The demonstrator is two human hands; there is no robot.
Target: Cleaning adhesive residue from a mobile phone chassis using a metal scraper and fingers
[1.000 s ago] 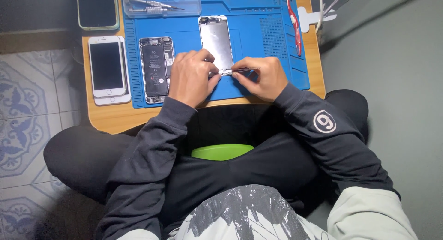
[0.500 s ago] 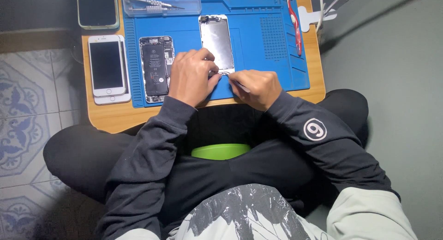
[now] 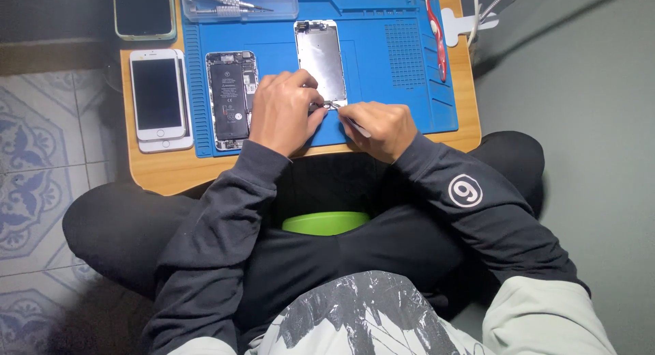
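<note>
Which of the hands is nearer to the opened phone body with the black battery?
Left. The left hand lies just beside the opened phone body; the right hand sits farther off, beyond the left hand.

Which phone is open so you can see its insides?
The phone on the blue mat, beside the left hand. The other two show plain screens.

A single head-worn camera looks steeply down over the seated person's chest and crossed legs, facing toward twelve o'clock. The small wooden desk point(image 3: 170, 181) and its blue mat point(image 3: 402, 102) fill the upper frame at arm's reach, with tiled floor point(image 3: 34, 164) at nine o'clock and grey floor at three o'clock.
</note>
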